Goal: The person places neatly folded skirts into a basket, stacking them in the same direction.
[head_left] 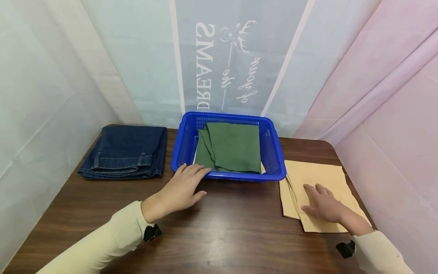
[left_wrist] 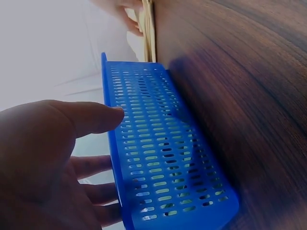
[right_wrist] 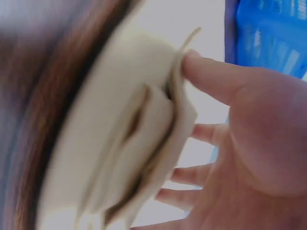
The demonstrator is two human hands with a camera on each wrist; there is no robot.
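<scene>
A blue plastic basket [head_left: 278,163] with slotted walls holds a folded green cloth garment [head_left: 236,146], and pale edges of other cloth show beneath it. My left hand [head_left: 179,190] rests its fingers over the near left rim. In the left wrist view its thumb [left_wrist: 98,119] lies apart from the fingers, on the outer side of the basket. On the right, a folded pale yellow garment [head_left: 316,173] lies on the table in several layers. My right hand [head_left: 325,203] is spread loosely on top of it, the thumb [right_wrist: 211,74] touching its upper layer.
Folded dark blue jeans [head_left: 131,142] lie at the left, waistband toward me. The brown wooden table [head_left: 219,236] carries everything. Printed fabric curtains [head_left: 147,49] stand behind it and on both sides. A black strap piece [head_left: 152,232] shows at my left cuff.
</scene>
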